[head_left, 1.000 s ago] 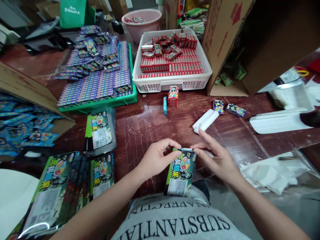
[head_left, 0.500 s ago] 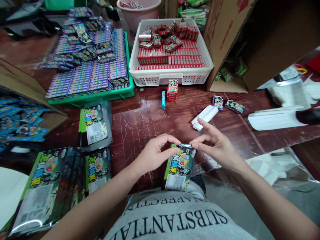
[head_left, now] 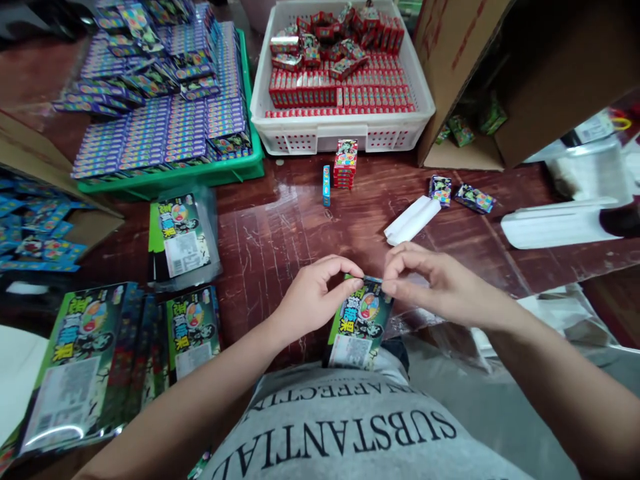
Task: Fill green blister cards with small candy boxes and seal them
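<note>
Both hands pinch the top edge of a green and black printed bag that stands against my body at the table's near edge. My left hand grips its upper left corner between thumb and fingers. My right hand pinches the upper right corner, fingers curled. The bag shows a white label at its lower part.
Flat printed bags lie at the near left, one more above them. A green tray of purple boxes and a white basket of red boxes stand at the back. A small red box stack, white wrappers and a cardboard box lie around.
My right hand's fingers have curled in from outstretched to a pinch on the bag's top edge. The view has shifted slightly toward the table's near side.
</note>
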The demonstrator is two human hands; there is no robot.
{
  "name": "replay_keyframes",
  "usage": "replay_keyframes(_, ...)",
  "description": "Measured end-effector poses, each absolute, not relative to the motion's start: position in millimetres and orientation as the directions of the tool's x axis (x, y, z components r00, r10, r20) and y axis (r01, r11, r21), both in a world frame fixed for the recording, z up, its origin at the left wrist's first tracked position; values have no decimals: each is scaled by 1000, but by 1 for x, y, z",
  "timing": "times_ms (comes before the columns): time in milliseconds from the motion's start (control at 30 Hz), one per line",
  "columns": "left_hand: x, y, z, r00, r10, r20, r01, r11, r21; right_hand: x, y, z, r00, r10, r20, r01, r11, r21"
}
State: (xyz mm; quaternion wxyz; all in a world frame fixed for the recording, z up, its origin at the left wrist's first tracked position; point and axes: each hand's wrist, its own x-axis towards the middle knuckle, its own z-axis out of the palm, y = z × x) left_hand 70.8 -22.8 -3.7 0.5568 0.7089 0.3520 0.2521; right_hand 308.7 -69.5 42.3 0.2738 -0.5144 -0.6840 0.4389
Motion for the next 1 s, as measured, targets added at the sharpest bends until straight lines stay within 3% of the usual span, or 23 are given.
replay_keyframes(133,70,-26,0,619,785,-2,227,-177,958,298,-65,28,-268,959,-94,559,75,-826)
replay_keyframes(300,69,-33,9,571,821,10,262,-194,946,288,-79,14,-242,948,206,720,318,-617)
replay_keyframes(367,64,-35,9,568,822,38,253,-218,943,290,-83,7,-313,923,224,744,385,-546)
replay_keyframes(533,17,-55,20,477,866,151,349,-344,872,283,-52,-19,-429,903,18,621,309,-720)
replay_keyframes(633,-22,-86,40,280,911,304,603,-413,683,226,-20,-22,-298,955,15,555,186,-811)
replay_keyframes(700,-47,-103,48,278,890,360,759,-434,486,163,-7,-19,-313,950,21,475,175,-863)
replay_keyframes(833,-90,-123,26,338,934,111,930,-350,111,49,6,-14,-500,865,49,468,317,-825)
replay_keyframes(933,-121,-124,-14,261,965,29,963,-259,-70,49,16,-23,-445,890,101,564,366,-740)
replay_keyframes(1000,-135,-117,-32,268,963,25,957,-264,-122,95,15,-33,-319,927,197,698,371,-613)
